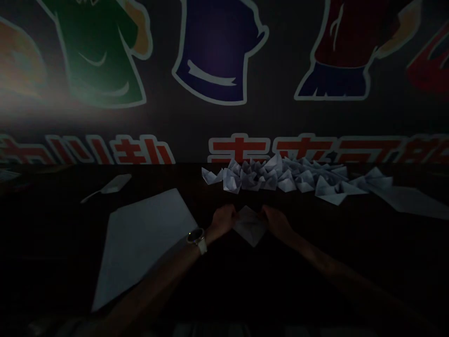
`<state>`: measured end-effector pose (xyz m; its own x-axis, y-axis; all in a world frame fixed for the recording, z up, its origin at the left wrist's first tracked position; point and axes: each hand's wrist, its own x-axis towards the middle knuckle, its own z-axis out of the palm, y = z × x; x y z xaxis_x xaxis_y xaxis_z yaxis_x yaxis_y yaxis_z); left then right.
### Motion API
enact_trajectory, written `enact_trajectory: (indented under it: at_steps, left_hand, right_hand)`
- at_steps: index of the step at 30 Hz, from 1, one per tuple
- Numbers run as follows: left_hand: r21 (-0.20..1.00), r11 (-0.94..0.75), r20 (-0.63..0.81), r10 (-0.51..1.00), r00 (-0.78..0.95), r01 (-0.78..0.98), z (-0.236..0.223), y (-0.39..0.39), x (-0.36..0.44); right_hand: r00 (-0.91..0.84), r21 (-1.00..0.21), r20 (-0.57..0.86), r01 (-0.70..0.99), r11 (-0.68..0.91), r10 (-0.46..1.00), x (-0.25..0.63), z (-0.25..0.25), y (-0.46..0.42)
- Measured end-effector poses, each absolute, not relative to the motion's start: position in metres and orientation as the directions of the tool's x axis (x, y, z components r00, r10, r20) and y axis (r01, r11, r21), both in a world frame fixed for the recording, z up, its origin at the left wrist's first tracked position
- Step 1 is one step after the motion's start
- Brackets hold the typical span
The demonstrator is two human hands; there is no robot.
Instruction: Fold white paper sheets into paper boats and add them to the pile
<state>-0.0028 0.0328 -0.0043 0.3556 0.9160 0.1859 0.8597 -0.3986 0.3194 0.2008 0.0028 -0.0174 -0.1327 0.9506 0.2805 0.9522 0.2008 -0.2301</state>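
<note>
Between my two hands is a small diamond-shaped piece of folded white paper (250,226), one corner pointing toward me. My left hand (223,219), with a watch (195,237) on its wrist, is closed on the paper's left corner. On the opposite corner my right hand (277,222) is closed too, its fingertips partly lost in the dark. A crowded group of folded white paper boats (270,175) stands just beyond my hands, stretching to the right.
A stack of white paper sheets (143,243) lies to the left, partly under my left forearm. Farther back on the left is a small white object (116,184) with a thin tail. A flat white sheet (417,201) lies at the right. Behind the dark table rises a painted wall (273,117).
</note>
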Motion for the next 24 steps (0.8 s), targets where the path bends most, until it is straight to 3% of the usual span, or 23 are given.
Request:
enact_trajectory:
  at_steps: [5,10,13,17,21,24]
  left_hand:
    - [0.281,-0.366,0.189,0.927,0.323,0.887,0.000,0.029,0.004]
    - [0.304,-0.369,0.217,0.925,0.313,0.879,-0.003,0.024,0.006]
    - [0.411,-0.378,0.264,0.921,0.288,0.830,-0.009,0.023,0.006]
    - [0.563,-0.423,0.322,0.904,0.282,0.711,-0.015,0.025,0.005]
    - [0.637,-0.543,0.458,0.838,0.298,0.547,-0.013,0.027,0.006]
    - [0.792,-0.500,0.470,0.865,0.172,0.349,-0.009,0.023,0.007]
  right_hand:
    - [-0.140,-0.199,0.316,0.957,0.210,0.939,0.200,-0.022,0.003]
    - [-0.137,-0.311,0.454,0.902,0.300,0.881,0.207,-0.034,0.012]
    - [-0.134,-0.440,0.480,0.818,0.370,0.867,0.212,-0.036,0.017]
    - [-0.148,-0.632,0.413,0.664,0.400,0.899,0.216,-0.027,0.019]
    - [-0.160,-0.747,0.374,0.533,0.399,0.914,0.218,-0.016,0.015]
    - [-0.049,-0.791,0.408,0.479,0.380,0.912,0.216,-0.011,0.011]
